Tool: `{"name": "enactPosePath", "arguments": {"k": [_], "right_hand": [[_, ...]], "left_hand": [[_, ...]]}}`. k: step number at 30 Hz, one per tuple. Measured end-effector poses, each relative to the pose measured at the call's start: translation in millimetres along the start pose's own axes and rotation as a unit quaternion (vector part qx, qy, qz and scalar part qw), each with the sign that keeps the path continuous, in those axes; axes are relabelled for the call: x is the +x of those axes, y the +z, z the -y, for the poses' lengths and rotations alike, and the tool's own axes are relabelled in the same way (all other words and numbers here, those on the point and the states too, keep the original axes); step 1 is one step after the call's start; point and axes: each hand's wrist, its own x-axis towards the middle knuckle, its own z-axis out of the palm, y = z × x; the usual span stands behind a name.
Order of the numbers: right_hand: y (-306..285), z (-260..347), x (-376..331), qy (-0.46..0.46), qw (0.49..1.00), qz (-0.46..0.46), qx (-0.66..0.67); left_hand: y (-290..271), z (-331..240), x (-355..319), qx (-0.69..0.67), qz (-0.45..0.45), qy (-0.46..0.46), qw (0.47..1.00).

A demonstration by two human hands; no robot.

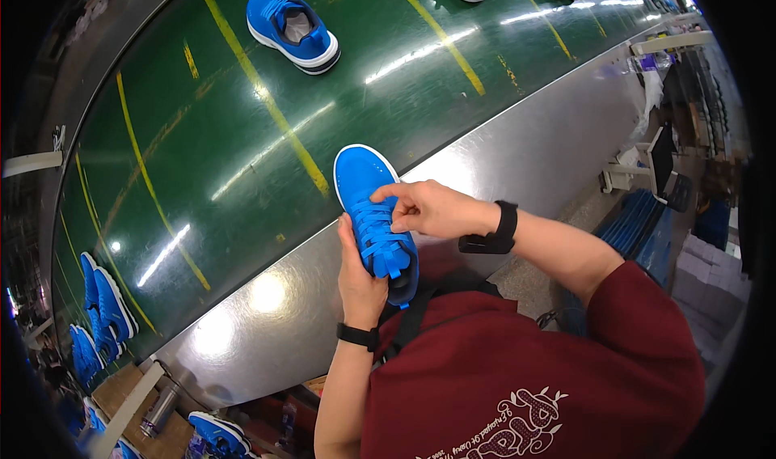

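A blue running shoe (361,170) with a white sole edge is held toe-away, its lower end close to my body. My left hand (360,287) grips the shoe along its left side near the opening, thumb pointing up beside the laces. Flat blue laces (373,224) run across the tongue. Over the laces, my right hand (430,208) rests with its index finger stretched onto the upper edge of the lacing and its thumb lower down, apart from it. The other fingers of that hand curl in, and I see nothing held between them.
A green conveyor belt (242,152) with yellow lines lies beyond a metal ledge (267,313). Another blue shoe (293,32) sits on the belt, with more at the far right. Several blue shoes (109,305) stand at the left. A bottle-like metal cylinder (160,410) is lower left.
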Motion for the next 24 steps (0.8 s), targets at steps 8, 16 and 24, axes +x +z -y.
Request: {"name": "enactPosePath", "arguments": {"k": [8, 16, 24], "right_hand": [[-6.9, -10.2, 13.2, 0.086, 0.884, 0.122, 0.444], [-7.5, 7.8, 2.9, -0.071, 0.968, -0.239, -0.025], [42.8, 3.4, -25.9, -0.078, 0.969, -0.223, 0.070]], "left_hand": [[-10.7, -8.6, -0.7, 0.001, 0.022, -0.078, 0.997], [-8.0, -1.1, -6.8, -0.028, -0.022, -0.037, 0.999], [-15.4, 5.1, -19.8, 0.052, -0.088, 0.040, 0.994]]}}
